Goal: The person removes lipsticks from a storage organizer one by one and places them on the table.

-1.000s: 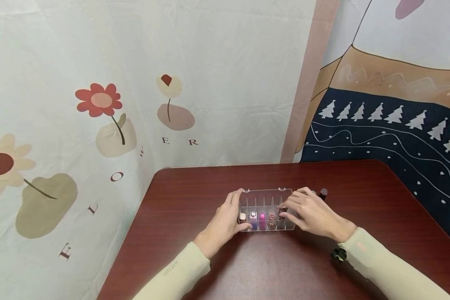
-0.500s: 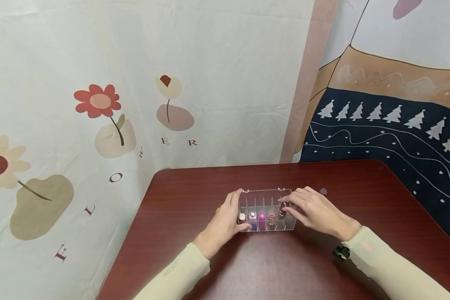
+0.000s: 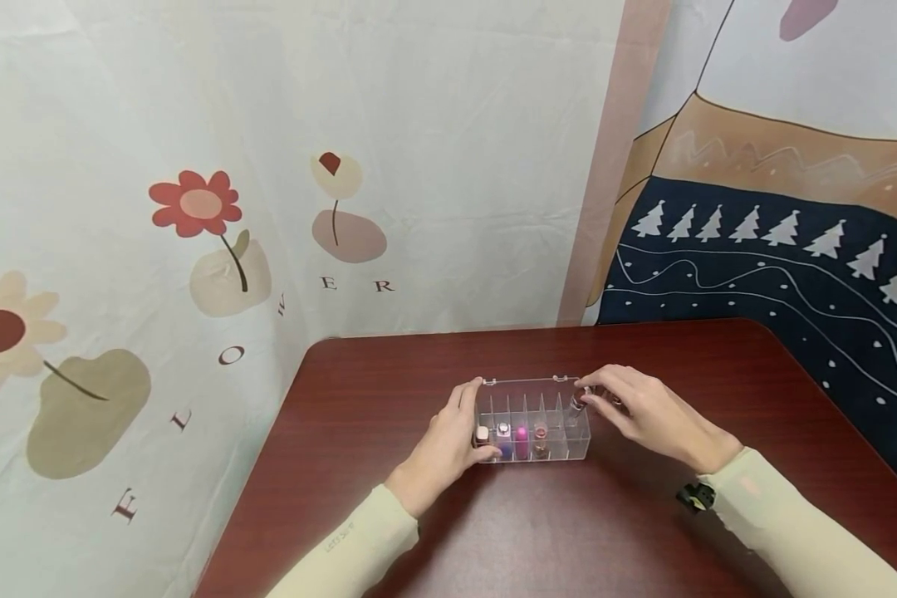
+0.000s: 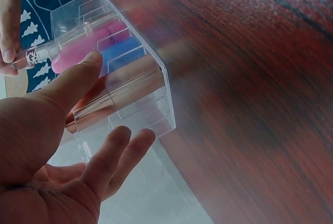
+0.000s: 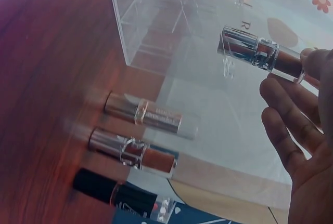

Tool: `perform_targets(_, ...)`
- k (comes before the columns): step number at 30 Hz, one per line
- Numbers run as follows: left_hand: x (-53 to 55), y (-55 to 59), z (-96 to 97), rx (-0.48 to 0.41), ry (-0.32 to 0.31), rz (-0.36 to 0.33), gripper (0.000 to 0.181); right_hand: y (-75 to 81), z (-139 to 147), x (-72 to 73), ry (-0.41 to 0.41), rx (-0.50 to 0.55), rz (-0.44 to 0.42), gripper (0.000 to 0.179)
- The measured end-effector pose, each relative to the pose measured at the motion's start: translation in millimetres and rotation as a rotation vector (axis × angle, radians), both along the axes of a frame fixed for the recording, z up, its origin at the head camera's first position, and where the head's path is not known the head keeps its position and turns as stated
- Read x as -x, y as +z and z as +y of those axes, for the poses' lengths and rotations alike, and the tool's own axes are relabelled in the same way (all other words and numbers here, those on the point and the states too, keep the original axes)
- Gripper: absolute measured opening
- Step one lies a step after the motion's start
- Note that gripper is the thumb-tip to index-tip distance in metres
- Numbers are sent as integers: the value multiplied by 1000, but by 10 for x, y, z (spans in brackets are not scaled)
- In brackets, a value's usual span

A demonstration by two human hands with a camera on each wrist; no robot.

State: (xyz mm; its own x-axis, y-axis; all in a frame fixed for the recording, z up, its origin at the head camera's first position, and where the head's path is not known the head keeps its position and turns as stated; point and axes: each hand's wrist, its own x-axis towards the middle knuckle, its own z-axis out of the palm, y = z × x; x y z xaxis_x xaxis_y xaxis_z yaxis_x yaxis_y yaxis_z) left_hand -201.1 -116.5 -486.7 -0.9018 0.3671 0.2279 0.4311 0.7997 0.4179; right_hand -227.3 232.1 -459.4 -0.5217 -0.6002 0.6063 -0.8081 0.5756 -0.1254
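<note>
Because its thumb lies across the front and its fingers along the end, the left hand (image 3: 439,448) appears to brace the clear compartmented organizer (image 3: 577,448) against sliding on the tabletop (image 3: 366,390). Near its right rear corner, the right hand (image 3: 650,411) pinches a lip gloss tube (image 5: 265,55) by its upper end, leaving the silver end free below.

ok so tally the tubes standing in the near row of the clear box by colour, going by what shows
pink: 1, the pink tube
blue: 1, the blue tube
brownish: 2, the leftmost tube and the rightmost tube
total: 4
</note>
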Motion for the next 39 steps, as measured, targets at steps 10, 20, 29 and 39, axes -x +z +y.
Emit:
perform_targets(10,-11,-12,-13,-1,-21,62,113,31,64,6,40,64,-18,41)
perform_targets(20,-22,-13,-2,3,-7,39,114,59,150,4,25,64,11,49)
perform_targets(29,-8,-18,-18,-8,-9,24,114,47,269,29,-17,85,53,47)
perform_targets(39,31,-12,-42,-8,-12,-8,116,54,448,38,-68,124,82,53)
